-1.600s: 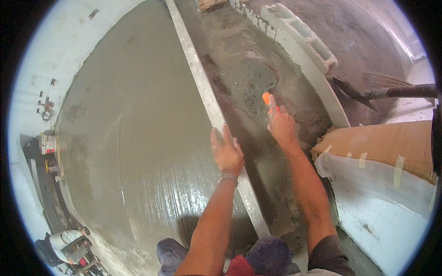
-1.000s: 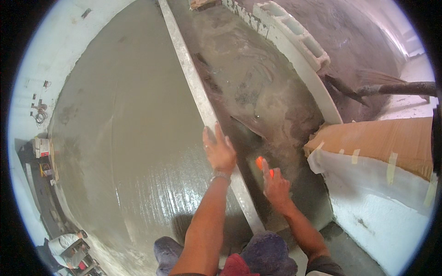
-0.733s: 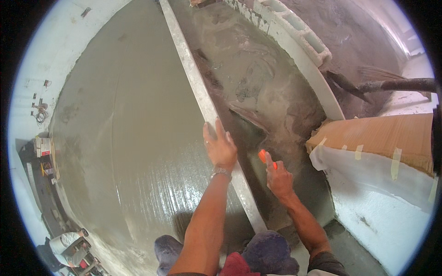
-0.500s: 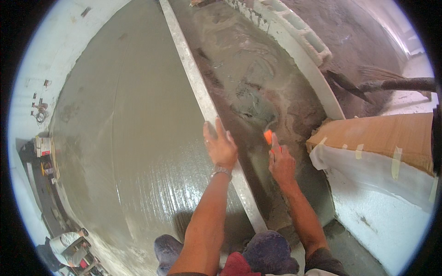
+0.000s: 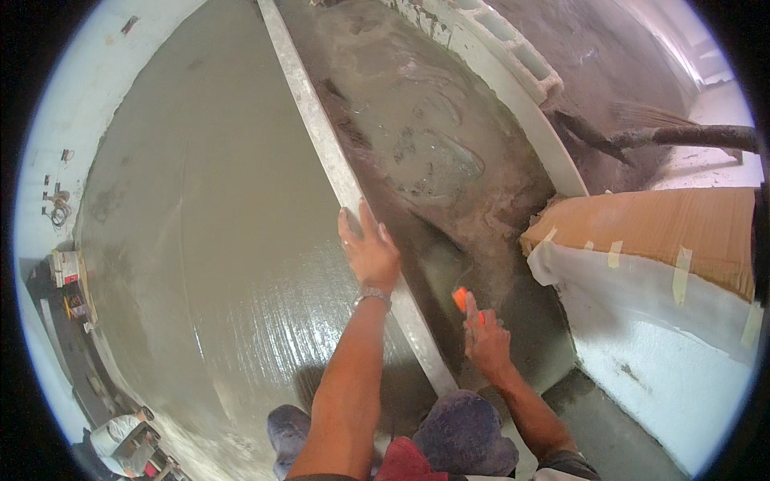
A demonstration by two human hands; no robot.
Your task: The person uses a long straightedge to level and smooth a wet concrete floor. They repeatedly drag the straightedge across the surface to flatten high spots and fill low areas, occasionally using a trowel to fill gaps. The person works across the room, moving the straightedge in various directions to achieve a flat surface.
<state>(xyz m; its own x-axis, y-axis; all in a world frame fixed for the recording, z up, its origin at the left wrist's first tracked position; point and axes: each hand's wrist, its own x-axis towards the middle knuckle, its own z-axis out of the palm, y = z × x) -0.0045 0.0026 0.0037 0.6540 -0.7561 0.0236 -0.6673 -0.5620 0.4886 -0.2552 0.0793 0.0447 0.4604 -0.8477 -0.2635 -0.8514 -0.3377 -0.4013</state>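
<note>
A long, pale metal straightedge (image 5: pixel 317 120) lies along the edge of smooth wet mortar (image 5: pixel 216 184). My left hand (image 5: pixel 373 252), a watch on its wrist, lies over the bar, fingers and thumb spread across its two sides. To the right, my right hand (image 5: pixel 487 341) is closed round the orange handle of a trowel (image 5: pixel 459 299), thumb along the top. Its blade is wet and grey, hard to tell from the mortar beneath it. Rougher, darker wet mortar (image 5: pixel 437 164) lies ahead of the trowel, right of the straightedge.
On the right stands a ledge covered with brown cardboard (image 5: pixel 650 228) and taped plastic. Beyond a low pale kerb (image 5: pixel 553 152) are a hollow block (image 5: pixel 521 60) and a dark-handled tool (image 5: pixel 682 138). Boxes (image 5: pixel 66 268) line the left wall; a person (image 5: pixel 120 441) is at lower left.
My right hand has drawn the trowel back toward me, leaving a smoother patch of mortar ahead. My left hand stays on the straightedge; the whole view has shifted slightly.
</note>
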